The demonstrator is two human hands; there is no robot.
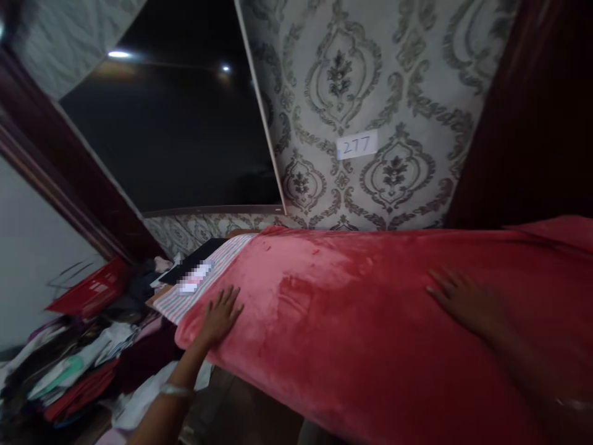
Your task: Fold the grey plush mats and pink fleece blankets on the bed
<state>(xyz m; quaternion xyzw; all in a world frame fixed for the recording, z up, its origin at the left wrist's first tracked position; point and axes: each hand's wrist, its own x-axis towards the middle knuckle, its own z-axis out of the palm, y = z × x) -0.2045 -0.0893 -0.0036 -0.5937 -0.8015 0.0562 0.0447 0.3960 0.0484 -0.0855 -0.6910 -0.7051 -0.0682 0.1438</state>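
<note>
A red plush blanket (pixel 333 327) is spread over a long raised surface, its pile showing lighter and darker patches. My left hand (pixel 222 314) lies flat on the blanket near its left end, fingers stretched out. Farther right, my right hand (pixel 466 300) rests on the same blanket with its fingers apart. Neither hand grips anything. Beyond the blanket's left edge shows a striped cloth (pixel 231 250), with a small blurred-out white item (pixel 194 279) on it.
Behind stands a patterned wall with a paper label (pixel 356 144) reading 277. A large dark television screen (pixel 185 123) hangs to the left. Heaped clothes (pixel 88 364) and a red basket (pixel 92 290) lie at the lower left. A dark flat panel (pixel 192 259) adjoins the striped cloth.
</note>
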